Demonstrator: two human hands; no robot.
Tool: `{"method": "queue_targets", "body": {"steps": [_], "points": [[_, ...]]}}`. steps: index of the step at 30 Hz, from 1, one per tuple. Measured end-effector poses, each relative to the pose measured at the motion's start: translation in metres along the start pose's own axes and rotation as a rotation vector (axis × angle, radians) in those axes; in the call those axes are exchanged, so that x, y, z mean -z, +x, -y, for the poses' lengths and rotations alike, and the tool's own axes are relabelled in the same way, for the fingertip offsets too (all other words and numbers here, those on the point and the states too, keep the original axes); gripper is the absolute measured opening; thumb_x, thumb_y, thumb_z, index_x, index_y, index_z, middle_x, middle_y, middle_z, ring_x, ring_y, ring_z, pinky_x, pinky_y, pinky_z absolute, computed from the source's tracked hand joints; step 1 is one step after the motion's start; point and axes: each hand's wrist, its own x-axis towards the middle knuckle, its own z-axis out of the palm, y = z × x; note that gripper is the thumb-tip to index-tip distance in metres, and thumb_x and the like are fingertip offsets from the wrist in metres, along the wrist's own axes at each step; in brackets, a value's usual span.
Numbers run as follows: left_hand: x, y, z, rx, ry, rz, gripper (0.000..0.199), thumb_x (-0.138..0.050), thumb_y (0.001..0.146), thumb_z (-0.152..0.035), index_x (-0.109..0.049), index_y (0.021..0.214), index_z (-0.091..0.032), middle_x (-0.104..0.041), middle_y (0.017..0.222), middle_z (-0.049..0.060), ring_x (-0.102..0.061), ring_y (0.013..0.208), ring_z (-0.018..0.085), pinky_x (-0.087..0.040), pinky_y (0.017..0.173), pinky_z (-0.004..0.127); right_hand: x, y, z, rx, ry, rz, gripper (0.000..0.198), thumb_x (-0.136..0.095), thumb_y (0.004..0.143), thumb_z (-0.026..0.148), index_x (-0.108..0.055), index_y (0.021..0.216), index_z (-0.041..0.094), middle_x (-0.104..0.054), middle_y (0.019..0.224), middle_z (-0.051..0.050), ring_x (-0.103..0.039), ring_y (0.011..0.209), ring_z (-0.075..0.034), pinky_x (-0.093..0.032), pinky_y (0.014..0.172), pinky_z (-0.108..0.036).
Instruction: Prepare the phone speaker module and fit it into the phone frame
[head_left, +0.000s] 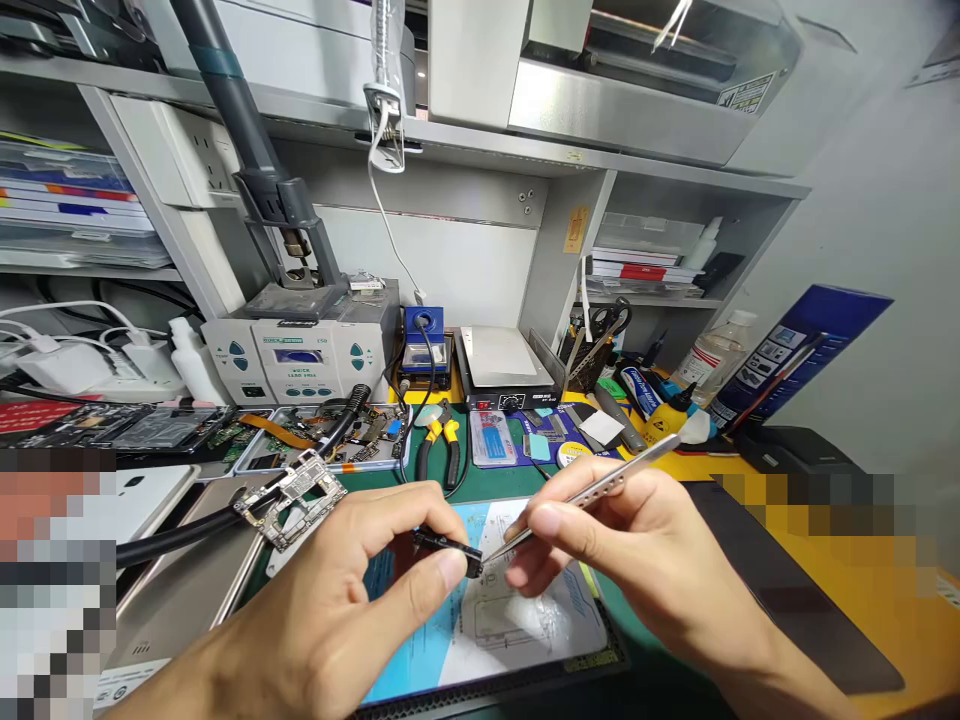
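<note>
Between thumb and index finger, my left hand [352, 590] pinches a small black component [474, 563]; most of it is hidden by the fingers, so its exact kind does not show. My right hand [630, 530] grips slim silver tweezers [611, 483] with holes along the body. Their tip points down and left and meets the end of the black component, or nearly so. Both hands are above a blue-and-white printed pad [420, 655]. Beside my left hand, a phone logic board [296, 500] lies tilted near a black hose [180, 535].
A hot-air station [304, 360] stands at the back left. Yellow-and-black pliers [439, 445] lie behind the pad, near a small heating plate [510, 400]. Phones and tablets [180, 590] are stacked at left. A dark flat panel [795, 590] lies at right, bottles [720, 350] behind.
</note>
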Motion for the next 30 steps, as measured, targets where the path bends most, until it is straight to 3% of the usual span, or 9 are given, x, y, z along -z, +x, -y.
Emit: {"method": "queue_targets", "body": {"steps": [4, 10, 18, 30], "points": [[-0.001, 0.000, 0.002, 0.069, -0.123, -0.009, 0.023, -0.048, 0.097, -0.039, -0.060, 0.087, -0.022, -0.051, 0.076, -0.003, -0.048, 0.068, 0.014, -0.039, 0.062, 0.025, 0.000, 0.003, 0.000, -0.026, 0.085, 0.027, 0.018, -0.075, 0.092, 0.029, -0.069, 0.084, 0.015, -0.082, 0.073, -0.008, -0.078, 0.063, -0.017, -0.064, 0.063, -0.025], [0.000, 0.000, 0.004, 0.180, -0.338, 0.001, 0.026, -0.056, 0.093, -0.044, -0.062, 0.083, -0.021, -0.045, 0.068, -0.004, -0.041, 0.062, 0.012, -0.035, 0.055, 0.023, -0.001, -0.006, -0.001, 0.126, -0.066, -0.138, 0.009, -0.080, 0.088, 0.027, -0.076, 0.086, 0.019, -0.082, 0.075, -0.003, -0.079, 0.070, -0.016, -0.065, 0.070, -0.021], [0.000, 0.001, 0.002, 0.206, -0.336, -0.025, 0.023, -0.056, 0.093, -0.040, -0.061, 0.081, -0.021, -0.046, 0.069, -0.003, -0.041, 0.064, 0.014, -0.036, 0.059, 0.025, -0.005, -0.011, -0.002, 0.271, -0.272, -0.146, 0.003, -0.076, 0.090, 0.022, -0.079, 0.091, 0.023, -0.082, 0.081, -0.001, -0.080, 0.074, -0.017, -0.065, 0.071, -0.022], [0.000, 0.000, 0.005, 0.198, -0.327, -0.031, 0.025, -0.056, 0.094, -0.043, -0.061, 0.084, -0.021, -0.052, 0.076, -0.001, -0.046, 0.070, 0.016, -0.037, 0.063, 0.028, -0.006, -0.012, -0.001, 0.285, -0.312, -0.146, 0.005, -0.075, 0.091, 0.024, -0.079, 0.091, 0.026, -0.082, 0.081, 0.000, -0.079, 0.072, -0.018, -0.064, 0.069, -0.023]]}}
